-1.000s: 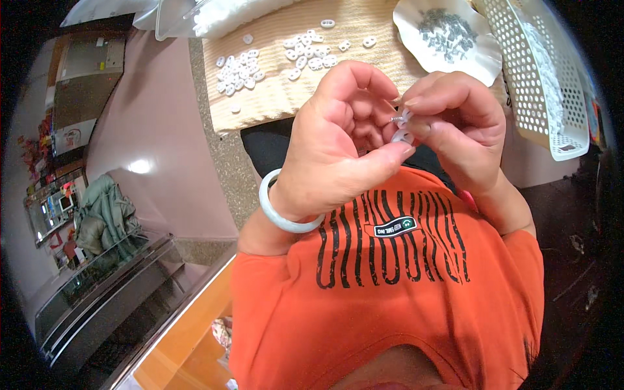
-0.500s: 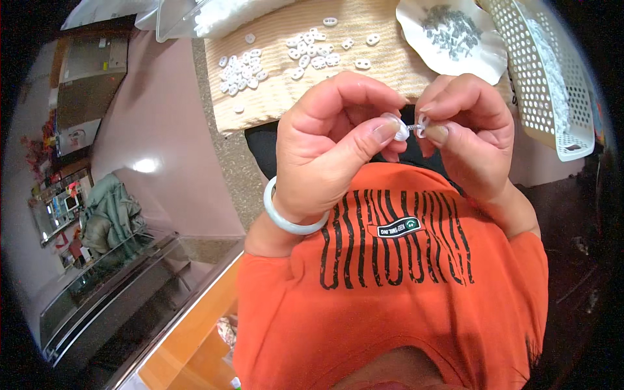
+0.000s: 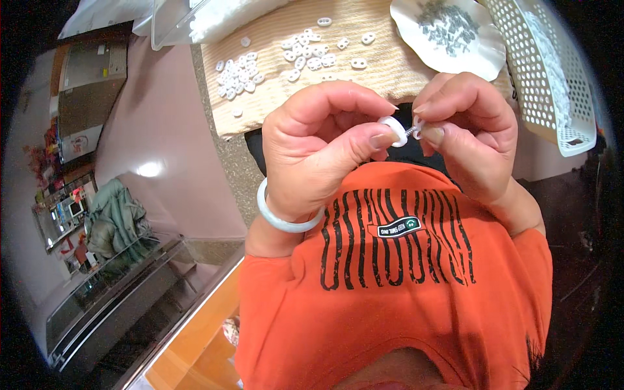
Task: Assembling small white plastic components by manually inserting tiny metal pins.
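Note:
Between thumb and fingers, my left hand [image 3: 312,146] pinches a rounded white plastic piece [image 3: 394,132], its edge turned toward the other hand. Opposite it, my right hand [image 3: 478,133] is closed on a small white oval piece [image 3: 418,125], partly covered by the fingertips. A short, thin grey metal part [image 3: 410,131], like a spring or a screw, bridges the two white pieces. Whether it is seated in either one is too small to tell. Both hands are above my lap, before the near edge of the striped cloth [image 3: 273,104].
White two-holed oval pieces [image 3: 239,77] lie in loose groups on the cloth. A pale, wavy-edged dish [image 3: 484,62] of small grey metal parts [image 3: 448,29] stands far right, beside a perforated white basket [image 3: 543,78]. At far left is a clear container [image 3: 170,29] with white pieces.
My left hand has shifted slightly left and turned, so the rounded white piece shows more of its rim. The right hand has stayed nearly in place, still pinching the oval piece.

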`<state>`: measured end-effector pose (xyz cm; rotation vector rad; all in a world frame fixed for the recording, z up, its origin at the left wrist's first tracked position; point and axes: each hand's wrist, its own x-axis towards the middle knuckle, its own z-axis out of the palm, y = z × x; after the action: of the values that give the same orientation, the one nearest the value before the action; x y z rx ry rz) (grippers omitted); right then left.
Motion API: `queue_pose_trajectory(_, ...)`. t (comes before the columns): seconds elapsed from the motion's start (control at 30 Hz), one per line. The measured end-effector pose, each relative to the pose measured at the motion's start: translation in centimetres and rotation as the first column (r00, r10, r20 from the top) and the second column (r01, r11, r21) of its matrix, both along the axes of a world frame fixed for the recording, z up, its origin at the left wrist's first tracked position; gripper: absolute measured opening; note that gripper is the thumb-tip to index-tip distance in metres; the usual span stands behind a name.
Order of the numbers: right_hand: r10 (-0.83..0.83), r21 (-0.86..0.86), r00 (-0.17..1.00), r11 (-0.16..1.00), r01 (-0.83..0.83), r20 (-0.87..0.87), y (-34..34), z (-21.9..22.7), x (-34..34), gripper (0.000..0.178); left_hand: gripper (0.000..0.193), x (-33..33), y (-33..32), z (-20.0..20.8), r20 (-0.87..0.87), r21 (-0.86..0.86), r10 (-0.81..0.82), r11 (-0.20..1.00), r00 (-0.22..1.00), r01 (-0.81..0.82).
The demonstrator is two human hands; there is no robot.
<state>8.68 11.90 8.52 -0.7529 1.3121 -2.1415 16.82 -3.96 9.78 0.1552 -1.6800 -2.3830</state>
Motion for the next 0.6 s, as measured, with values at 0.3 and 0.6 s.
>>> queue_pose_trajectory(0.3,-0.013,0.026,1.0,1.0,0.013,-0.004,-0.01,-0.02,-0.08,0.015,0.018,-0.15,-0.25,-0.13,-0.019,-0.12,-0.017,0.993,1.0,0.014)
queue_pose_trajectory(0.6,-0.007,0.034,0.996,0.999,0.01,-0.088,0.01,-0.13,-0.19,0.015,0.013,-0.24,-0.39,0.24,-0.062,-0.372,0.002,0.928,0.998,-0.025)
